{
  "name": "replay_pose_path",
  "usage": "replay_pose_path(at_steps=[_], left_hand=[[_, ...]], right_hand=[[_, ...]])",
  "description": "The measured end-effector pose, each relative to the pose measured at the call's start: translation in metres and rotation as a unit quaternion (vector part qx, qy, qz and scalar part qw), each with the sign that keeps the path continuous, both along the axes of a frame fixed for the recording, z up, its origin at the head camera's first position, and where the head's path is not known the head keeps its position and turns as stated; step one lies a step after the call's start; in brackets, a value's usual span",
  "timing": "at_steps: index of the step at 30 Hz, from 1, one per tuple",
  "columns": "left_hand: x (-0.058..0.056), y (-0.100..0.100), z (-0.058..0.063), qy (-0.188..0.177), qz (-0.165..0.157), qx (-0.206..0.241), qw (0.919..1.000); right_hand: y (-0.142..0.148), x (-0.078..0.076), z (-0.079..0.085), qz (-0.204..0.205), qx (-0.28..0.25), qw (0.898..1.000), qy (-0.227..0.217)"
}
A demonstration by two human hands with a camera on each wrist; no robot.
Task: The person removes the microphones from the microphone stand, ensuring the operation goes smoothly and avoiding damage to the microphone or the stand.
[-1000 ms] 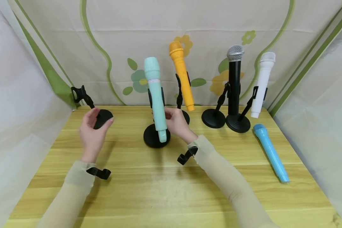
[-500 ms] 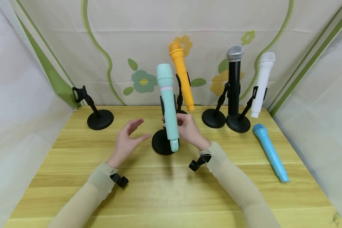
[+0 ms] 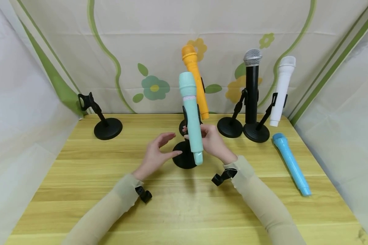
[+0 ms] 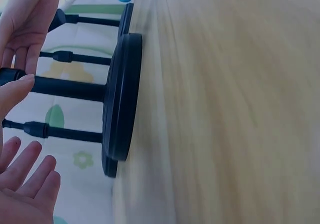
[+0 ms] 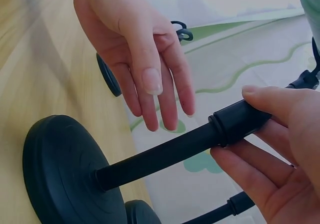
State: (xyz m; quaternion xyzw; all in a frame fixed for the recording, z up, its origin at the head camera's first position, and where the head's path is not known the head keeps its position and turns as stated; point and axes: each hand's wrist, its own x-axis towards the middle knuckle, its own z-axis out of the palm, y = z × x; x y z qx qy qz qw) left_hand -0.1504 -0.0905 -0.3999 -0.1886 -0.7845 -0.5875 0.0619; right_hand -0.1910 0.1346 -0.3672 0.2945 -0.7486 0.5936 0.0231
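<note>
A mint-green microphone [image 3: 192,115] leans in the clip of a black desk stand [image 3: 180,157] near the middle of the table. My right hand [image 3: 214,141] grips the stand's post behind the microphone; in the right wrist view, its thumb and fingers pinch the collar [image 5: 237,121] on the post. Whether the round base touches the wood I cannot tell. To the left of the stand, my left hand [image 3: 154,154] has its fingers extended and thumb spread, holding nothing. In the right wrist view the left hand [image 5: 137,53] is apart from the post.
An orange microphone [image 3: 196,81] is in a stand just behind. Black [image 3: 252,92] and white [image 3: 282,92] microphones lean in stands at the right. A blue microphone [image 3: 291,163] lies on the table [image 3: 184,211]. A bare stand [image 3: 108,128] is at the back left.
My right hand has moved the stand and mint-green microphone rightward and toward me. My left hand has come from the bare stand at the left over to beside this stand.
</note>
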Motion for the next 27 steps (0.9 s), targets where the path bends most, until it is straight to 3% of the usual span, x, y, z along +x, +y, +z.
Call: replay_pose_path(at_steps=[5,9,12,17,27], left_hand=[[-0.005,0.009,-0.011,-0.002,-0.016,0.015,0.9998],[-0.015,0.014,-0.028,-0.011,-0.021,0.027,0.9993],[-0.020,0.017,-0.033,-0.016,-0.029,0.036,0.9988],[-0.025,0.023,-0.032,-0.016,-0.038,0.042,0.9983],[-0.030,0.031,-0.025,-0.018,-0.027,0.044,0.9985]], right_hand=[[0.007,-0.009,-0.013,0.006,0.004,1.000,-0.007],[0.016,-0.005,-0.010,-0.013,0.013,1.000,-0.004],[0.022,-0.002,-0.006,-0.030,0.013,0.999,0.009],[0.030,0.002,0.004,-0.040,0.006,0.999,0.032],[0.040,0.008,0.022,-0.055,-0.026,0.996,0.057]])
